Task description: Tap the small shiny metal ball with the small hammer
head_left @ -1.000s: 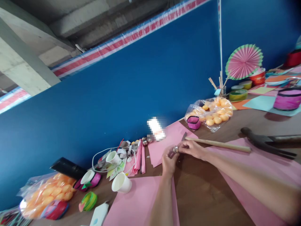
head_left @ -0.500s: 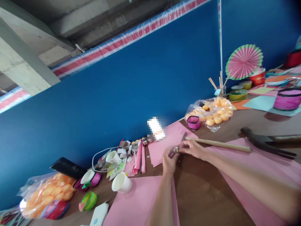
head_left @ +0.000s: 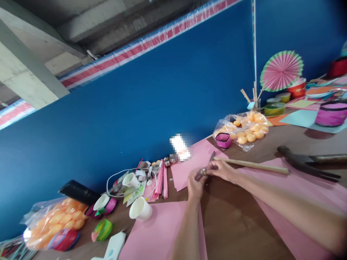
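A small shiny metallic ball [head_left: 203, 171] sits between my hands above the brown table [head_left: 238, 213]. The fingers of my left hand [head_left: 195, 184] are closed around it. My right hand [head_left: 221, 170] meets it from the right with thumb and forefinger pinched together at its side; whatever lies between those fingertips is too small to make out. Just beyond my right hand are a dark blade tip [head_left: 212, 156] and a wooden stick [head_left: 255, 166]. Pink paper [head_left: 187, 173] lies behind my left hand, and another pink sheet [head_left: 162, 231] is under my left forearm.
A hammer [head_left: 300, 162] rests on pink paper at the right. Behind it are a bag of orange balls [head_left: 252, 131] and a small magenta container [head_left: 223, 141]. White cups [head_left: 140, 209], pink strips [head_left: 162, 180] and a second bag of orange balls [head_left: 61, 220] stand left.
The metallic ball shows slightly more between my fingers, with a small shift of my left fingertips. Both hands stay in nearly the same place.
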The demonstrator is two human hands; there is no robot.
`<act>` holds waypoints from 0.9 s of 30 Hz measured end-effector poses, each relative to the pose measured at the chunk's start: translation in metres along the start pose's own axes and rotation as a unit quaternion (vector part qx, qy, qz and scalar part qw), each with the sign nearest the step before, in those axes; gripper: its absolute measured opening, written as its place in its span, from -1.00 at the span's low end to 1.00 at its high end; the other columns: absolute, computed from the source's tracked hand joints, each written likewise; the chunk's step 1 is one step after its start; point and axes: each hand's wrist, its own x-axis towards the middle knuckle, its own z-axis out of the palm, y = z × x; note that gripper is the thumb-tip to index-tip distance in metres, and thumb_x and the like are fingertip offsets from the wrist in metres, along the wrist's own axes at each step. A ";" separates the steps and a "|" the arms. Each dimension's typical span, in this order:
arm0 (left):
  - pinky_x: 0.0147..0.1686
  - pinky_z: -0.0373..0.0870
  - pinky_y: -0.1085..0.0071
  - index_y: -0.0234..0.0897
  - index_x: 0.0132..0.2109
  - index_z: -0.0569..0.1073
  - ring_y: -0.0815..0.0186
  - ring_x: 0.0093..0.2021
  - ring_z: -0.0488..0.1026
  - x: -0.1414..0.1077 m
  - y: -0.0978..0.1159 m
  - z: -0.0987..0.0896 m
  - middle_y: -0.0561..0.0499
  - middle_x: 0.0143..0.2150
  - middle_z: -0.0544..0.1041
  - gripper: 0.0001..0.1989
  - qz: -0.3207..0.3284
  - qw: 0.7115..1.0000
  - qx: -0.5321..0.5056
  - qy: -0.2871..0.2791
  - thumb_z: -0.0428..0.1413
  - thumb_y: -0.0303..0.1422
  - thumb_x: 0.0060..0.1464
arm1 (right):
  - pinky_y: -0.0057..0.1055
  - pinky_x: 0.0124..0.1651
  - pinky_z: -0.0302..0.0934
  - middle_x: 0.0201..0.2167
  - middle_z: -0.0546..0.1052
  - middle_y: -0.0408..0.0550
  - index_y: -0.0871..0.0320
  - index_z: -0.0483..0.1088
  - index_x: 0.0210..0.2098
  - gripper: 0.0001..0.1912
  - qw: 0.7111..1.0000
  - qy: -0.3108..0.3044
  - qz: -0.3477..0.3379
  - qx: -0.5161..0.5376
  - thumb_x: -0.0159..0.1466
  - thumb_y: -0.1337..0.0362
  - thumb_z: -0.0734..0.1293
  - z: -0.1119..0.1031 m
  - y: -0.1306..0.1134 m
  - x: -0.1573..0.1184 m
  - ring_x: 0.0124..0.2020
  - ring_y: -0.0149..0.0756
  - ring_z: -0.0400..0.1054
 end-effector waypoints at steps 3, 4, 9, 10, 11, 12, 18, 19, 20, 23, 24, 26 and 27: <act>-0.08 0.33 0.26 -0.30 -0.19 0.47 0.23 -0.15 0.43 0.000 0.000 0.000 -0.08 -0.16 0.47 -0.65 0.005 1.000 0.008 0.005 0.21 -0.47 -0.25 | -0.42 -0.34 0.16 -0.50 0.48 -0.09 0.23 0.39 -0.47 -0.74 1.000 0.002 -0.004 -0.011 0.00 0.12 0.35 0.001 0.002 0.001 -0.43 -0.33 0.32; -0.08 0.33 0.26 -0.29 -0.19 0.48 0.23 -0.15 0.43 0.000 0.000 0.000 -0.08 -0.15 0.47 -0.66 0.008 1.000 0.012 0.004 0.20 -0.47 -0.24 | -0.43 -0.34 0.16 -0.50 0.48 -0.09 0.22 0.40 -0.47 -0.73 1.000 0.004 -0.006 -0.015 0.01 0.11 0.34 0.001 0.002 0.001 -0.43 -0.33 0.31; -0.09 0.35 0.26 -0.29 -0.19 0.47 0.23 -0.14 0.42 -0.001 0.001 0.000 -0.08 -0.15 0.47 -0.66 0.009 1.000 0.013 -0.003 0.19 -0.48 -0.23 | -0.43 -0.34 0.16 -0.49 0.48 -0.10 0.21 0.40 -0.46 -0.74 1.000 0.012 -0.008 -0.021 0.01 0.12 0.34 0.001 0.002 0.000 -0.41 -0.32 0.32; -0.09 0.34 0.26 -0.29 -0.18 0.47 0.23 -0.14 0.42 -0.001 0.001 0.000 -0.08 -0.15 0.47 -0.66 0.009 1.000 0.012 -0.004 0.19 -0.48 -0.23 | -0.43 -0.34 0.16 -0.49 0.48 -0.10 0.21 0.40 -0.46 -0.75 1.000 0.015 -0.008 -0.022 0.01 0.12 0.34 0.002 0.002 0.000 -0.41 -0.32 0.32; -0.08 0.34 0.27 -0.29 -0.19 0.47 0.22 -0.13 0.42 -0.002 0.001 0.000 -0.08 -0.14 0.47 -0.66 0.010 1.000 0.012 -0.005 0.19 -0.48 -0.24 | -0.44 -0.35 0.15 -0.49 0.47 -0.11 0.21 0.40 -0.46 -0.75 1.000 0.018 -0.008 -0.023 0.01 0.12 0.35 0.002 0.001 0.000 -0.41 -0.32 0.32; -0.08 0.34 0.27 -0.30 -0.19 0.47 0.22 -0.13 0.42 -0.002 0.001 0.000 -0.08 -0.14 0.47 -0.66 0.012 1.000 0.013 -0.007 0.19 -0.49 -0.24 | -0.44 -0.35 0.15 -0.50 0.47 -0.11 0.21 0.40 -0.46 -0.75 0.999 0.021 -0.008 -0.027 0.01 0.12 0.35 0.002 0.000 0.000 -0.42 -0.33 0.31; -0.12 0.36 0.25 -0.32 -0.08 0.41 0.22 -0.17 0.45 0.000 0.000 -0.002 -0.09 -0.20 0.52 -0.58 -0.010 1.000 -0.013 -0.016 0.19 -0.46 -0.19 | -0.43 -0.32 0.15 -0.46 0.46 -0.10 0.22 0.37 -0.43 -0.74 1.000 0.020 -0.011 -0.016 0.04 0.12 0.32 0.004 -0.002 0.000 -0.38 -0.32 0.31; -0.13 0.36 0.25 -0.32 -0.06 0.40 0.22 -0.17 0.45 0.000 0.000 -0.002 -0.10 -0.20 0.52 -0.58 -0.009 1.000 -0.012 -0.017 0.18 -0.45 -0.17 | -0.43 -0.32 0.15 -0.47 0.45 -0.11 0.21 0.36 -0.43 -0.74 0.999 0.027 -0.020 -0.018 0.07 0.11 0.31 0.004 -0.001 0.000 -0.38 -0.33 0.30; -0.13 0.36 0.25 -0.32 -0.05 0.39 0.22 -0.17 0.45 0.000 0.000 -0.002 -0.10 -0.19 0.52 -0.58 -0.005 1.000 -0.010 -0.019 0.17 -0.43 -0.15 | -0.43 -0.32 0.15 -0.47 0.45 -0.11 0.21 0.35 -0.43 -0.75 0.999 0.034 -0.029 -0.022 0.08 0.11 0.29 0.004 -0.001 0.000 -0.39 -0.34 0.30; -0.11 0.35 0.27 -0.30 -0.04 0.39 0.22 -0.14 0.44 0.000 0.001 -0.002 -0.09 -0.16 0.52 -0.58 0.002 1.000 -0.007 -0.020 0.16 -0.40 -0.13 | -0.43 -0.31 0.17 -0.45 0.43 -0.12 0.20 0.33 -0.40 -0.77 0.998 0.034 -0.047 -0.013 0.11 0.13 0.27 0.004 -0.001 -0.001 -0.37 -0.34 0.29; -0.10 0.34 0.27 -0.30 -0.04 0.39 0.23 -0.14 0.44 0.000 0.002 -0.002 -0.09 -0.15 0.51 -0.59 0.003 1.000 -0.008 -0.021 0.16 -0.39 -0.11 | -0.43 -0.30 0.18 -0.43 0.43 -0.12 0.20 0.33 -0.38 -0.76 0.998 0.028 -0.048 -0.001 0.11 0.13 0.28 0.004 -0.001 -0.001 -0.36 -0.34 0.30; -0.07 0.32 0.27 -0.30 -0.05 0.40 0.23 -0.12 0.43 -0.001 0.002 -0.002 -0.09 -0.13 0.50 -0.62 0.005 1.000 -0.015 -0.021 0.14 -0.36 -0.08 | -0.41 -0.27 0.21 -0.39 0.44 -0.10 0.20 0.33 -0.33 -0.74 0.998 0.018 -0.047 0.024 0.10 0.13 0.28 0.005 -0.002 -0.001 -0.33 -0.32 0.31; -0.05 0.31 0.26 -0.30 -0.05 0.41 0.23 -0.11 0.42 -0.001 0.002 -0.002 -0.09 -0.12 0.50 -0.63 0.004 1.000 -0.023 -0.020 0.13 -0.35 -0.07 | -0.39 -0.25 0.22 -0.37 0.45 -0.08 0.20 0.33 -0.30 -0.72 0.998 0.017 -0.045 0.032 0.10 0.12 0.28 0.005 -0.002 -0.001 -0.31 -0.31 0.32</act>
